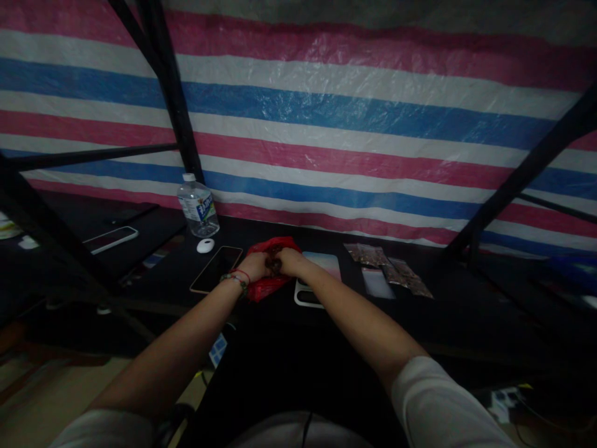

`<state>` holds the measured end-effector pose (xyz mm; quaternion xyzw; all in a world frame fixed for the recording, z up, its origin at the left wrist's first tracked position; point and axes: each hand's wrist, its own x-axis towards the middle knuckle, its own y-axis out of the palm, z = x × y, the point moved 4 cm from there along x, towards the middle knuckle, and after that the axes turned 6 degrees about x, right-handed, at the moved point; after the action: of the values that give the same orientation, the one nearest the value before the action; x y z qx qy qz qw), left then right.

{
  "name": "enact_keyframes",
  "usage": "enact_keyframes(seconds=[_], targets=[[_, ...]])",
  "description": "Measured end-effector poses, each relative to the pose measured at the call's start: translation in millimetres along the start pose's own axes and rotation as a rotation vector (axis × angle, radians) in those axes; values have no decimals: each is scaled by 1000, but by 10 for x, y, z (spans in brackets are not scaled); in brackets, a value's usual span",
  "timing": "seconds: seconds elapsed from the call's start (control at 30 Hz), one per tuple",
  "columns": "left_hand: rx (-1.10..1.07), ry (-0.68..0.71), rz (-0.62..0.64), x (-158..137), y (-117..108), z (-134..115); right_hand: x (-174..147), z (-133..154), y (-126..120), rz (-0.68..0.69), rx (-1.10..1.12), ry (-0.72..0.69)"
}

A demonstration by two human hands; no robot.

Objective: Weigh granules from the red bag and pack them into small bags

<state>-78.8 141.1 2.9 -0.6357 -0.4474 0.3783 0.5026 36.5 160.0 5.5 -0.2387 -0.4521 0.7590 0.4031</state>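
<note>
Two bare hands, left point(254, 266) and right point(290, 261), are meeting fingers-inward at the mouth of a crinkled red plastic bag point(267, 290), which is lying near the front edge of a black tabletop point(466, 311). The fingers are curling close together over dark brown pieces point(274, 264) inside the bag; whether they are pinching any is too dim to tell. A dark-screened, gold-edged phone point(215, 270) is resting beside the left hand, with a rounded white plastic object point(205, 246) and a clear, blue-labelled plastic bottle point(198, 210) standing behind it. Under the right forearm, a flat white device with a pale blue-and-pink top point(329, 264) is lying partly hidden. Farther right, clear packets of brown bits point(370, 254) are overlapping near a whitish translucent packet point(377, 284).
</note>
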Motion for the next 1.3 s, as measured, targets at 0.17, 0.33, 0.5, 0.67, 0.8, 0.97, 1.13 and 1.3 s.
enact_keyframes(seconds=[0.17,0.33,0.5,0.67,0.8,0.97,1.13,1.3], targets=[[-147,-17,-40,1,18,131,3,-50,-6,22,5,-35],[-289,36,-69,55,-21,188,21,-110,-1,-19,83,-29],[-313,167,-114,60,-167,138,74,-183,46,-53,199,14],[-352,213,-70,39,-266,108,110,-231,104,-53,442,7],[-367,214,-94,28,-309,106,149,-276,159,-82,594,33],[-302,273,-111,3,-314,74,168,-283,185,-110,607,28],[-325,319,-121,-34,-319,56,153,-225,177,-88,654,-64],[-389,265,-222,-85,-392,121,165,-271,173,-141,651,6]])
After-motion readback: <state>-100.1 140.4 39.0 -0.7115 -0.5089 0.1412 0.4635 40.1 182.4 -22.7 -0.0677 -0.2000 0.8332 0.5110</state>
